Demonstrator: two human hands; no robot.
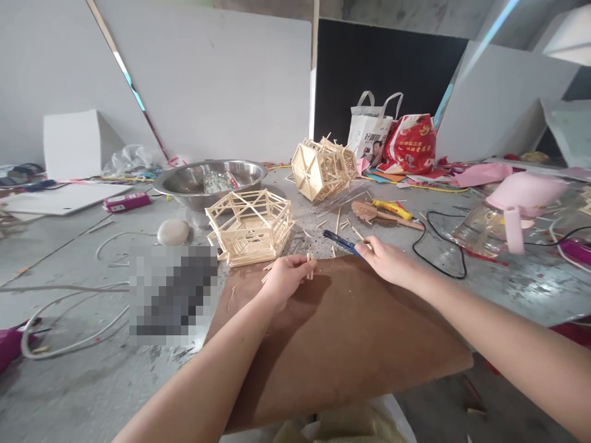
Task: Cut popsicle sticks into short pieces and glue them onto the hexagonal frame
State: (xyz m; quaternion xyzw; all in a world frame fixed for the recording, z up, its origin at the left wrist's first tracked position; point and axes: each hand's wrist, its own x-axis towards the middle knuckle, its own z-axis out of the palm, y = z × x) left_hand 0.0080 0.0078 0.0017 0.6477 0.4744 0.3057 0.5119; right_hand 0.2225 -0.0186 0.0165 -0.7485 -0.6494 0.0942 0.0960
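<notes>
My left hand point(292, 274) pinches a small piece made of short pale wooden sticks point(310, 266) above the brown sheet. Closed around the near end of a slim dark blue tool point(344, 241) is my right hand point(382, 257); the tool's exact kind is unclear, and its dark end points left. Just beyond my left hand stands an open, many-sided stick frame point(252, 227). Farther back, a larger stick model point(323, 169) with filled panels rests tilted. Loose sticks point(338, 220) lie between the models and my right hand.
The brown sheet point(351, 332) covers the near table edge. A steel basin point(170, 184) stands behind the open frame. Yellow-handled tool point(392, 209), black cable point(431, 246) and pink-lidded jug point(484, 227) are to the right. A white round object point(173, 232) sits left; bags point(410, 144) stand behind.
</notes>
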